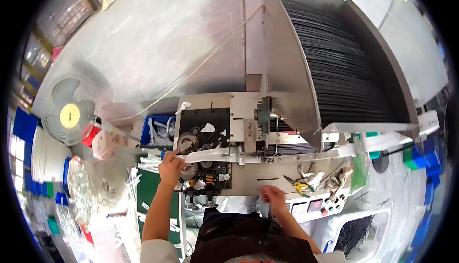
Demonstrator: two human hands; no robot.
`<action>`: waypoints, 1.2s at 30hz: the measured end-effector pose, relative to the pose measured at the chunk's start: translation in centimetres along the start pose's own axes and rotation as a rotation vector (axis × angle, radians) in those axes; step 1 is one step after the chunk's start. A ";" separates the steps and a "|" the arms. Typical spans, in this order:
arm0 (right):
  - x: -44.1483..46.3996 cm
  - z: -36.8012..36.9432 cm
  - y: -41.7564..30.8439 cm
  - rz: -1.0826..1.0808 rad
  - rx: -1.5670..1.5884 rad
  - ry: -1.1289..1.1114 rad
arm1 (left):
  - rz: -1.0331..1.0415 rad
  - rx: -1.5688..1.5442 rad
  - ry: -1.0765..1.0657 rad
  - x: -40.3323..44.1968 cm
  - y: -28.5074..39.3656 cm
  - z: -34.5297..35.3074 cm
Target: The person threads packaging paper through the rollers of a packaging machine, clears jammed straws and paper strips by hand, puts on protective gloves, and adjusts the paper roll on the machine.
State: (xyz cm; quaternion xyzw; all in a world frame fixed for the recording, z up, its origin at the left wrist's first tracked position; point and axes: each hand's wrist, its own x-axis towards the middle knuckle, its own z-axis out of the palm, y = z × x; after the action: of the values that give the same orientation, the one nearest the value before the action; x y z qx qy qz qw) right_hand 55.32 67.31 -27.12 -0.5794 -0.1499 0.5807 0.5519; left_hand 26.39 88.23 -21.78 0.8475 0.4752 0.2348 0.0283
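Note:
My left hand is at the left side of the machine, its fingers closed on the end of a white strip. The strip runs right across the rollers toward a metal block. My right hand hovers by the front edge of the machine's metal plate, smeared by motion, so its fingers are hard to read. To its right lie yellow-handled pliers and a crumpled cloth. Small white scraps are scattered on the machine's dark bed.
A large metal hopper full of thin black sticks rises at the back right. A fan stands left, near a blue bin of white scraps. A control panel with buttons is at front right, above a white tub.

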 end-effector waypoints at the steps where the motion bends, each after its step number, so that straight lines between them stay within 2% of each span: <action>1: 0.8 2.8 0.6 0.107 0.025 -0.025 | -0.010 -0.032 0.022 0.1 -0.4 0.3; 2: 1.8 5.2 0.8 0.219 0.059 -0.049 | 0.032 -0.039 0.036 0.4 -0.2 0.0; 5: 5.7 9.4 2.1 0.152 0.155 -0.060 | 0.026 -0.142 -0.082 0.8 -0.9 0.7; 6: 6.9 10.4 2.2 0.204 0.152 -0.025 | -0.030 -0.138 -0.200 1.1 -0.6 0.3; 7: 7.6 11.2 2.3 0.258 0.145 0.010 | -0.005 -0.159 -0.214 1.2 -1.2 0.5; 9: 8.4 12.8 1.7 0.250 0.241 0.129 | -0.060 -0.401 -0.298 1.7 -1.5 0.4; 10: 8.8 13.3 1.3 0.247 0.328 0.213 | -0.198 -0.616 -0.369 2.0 -1.1 -0.3; 11: 9.3 13.7 1.4 0.239 0.325 0.242 | -0.186 -0.640 -0.382 2.2 -1.7 0.1; 14: 10.4 14.1 1.6 0.292 0.478 0.324 | -0.287 -1.097 -0.510 2.6 -3.1 0.3; 15: 10.6 14.4 1.3 0.290 0.499 0.355 | -0.271 -1.099 -0.523 2.8 -3.4 0.4; 18: 11.0 14.8 1.7 0.268 0.532 0.400 | -0.446 -1.259 -0.649 3.1 -3.0 0.6; 21: 11.7 15.1 1.8 0.260 0.540 0.432 | -0.415 -1.134 -0.676 3.8 -2.6 0.5; 22: 11.8 15.1 1.8 0.277 0.543 0.443 | -0.588 -1.214 -0.614 3.8 -2.0 0.4; 25: 11.9 14.9 2.0 0.306 0.568 0.410 | -0.613 -1.089 -0.556 3.7 -2.8 1.3; 29: 11.0 15.2 2.1 0.338 0.515 0.405 | -0.478 -0.950 -0.426 3.5 -4.7 1.9; 31: 11.1 15.0 2.5 0.344 0.529 0.387 | -0.497 -0.937 -0.436 3.0 -5.4 2.8; 33: 11.2 15.0 3.0 0.350 0.556 0.358 | -0.370 -0.819 -0.405 2.7 -5.9 3.1; 34: 11.2 14.8 3.2 0.354 0.563 0.359 | -0.368 -0.813 -0.411 2.5 -6.2 3.2; 36: 11.1 14.8 3.2 0.362 0.553 0.370 | -0.226 -0.527 -0.512 2.8 -5.8 2.0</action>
State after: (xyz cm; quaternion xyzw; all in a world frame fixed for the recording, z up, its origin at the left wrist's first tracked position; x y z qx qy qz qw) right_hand 44.54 82.15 -31.20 -0.5209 0.2195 0.5729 0.5936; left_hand 23.86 94.09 -24.08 0.7847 0.4663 0.1249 0.3888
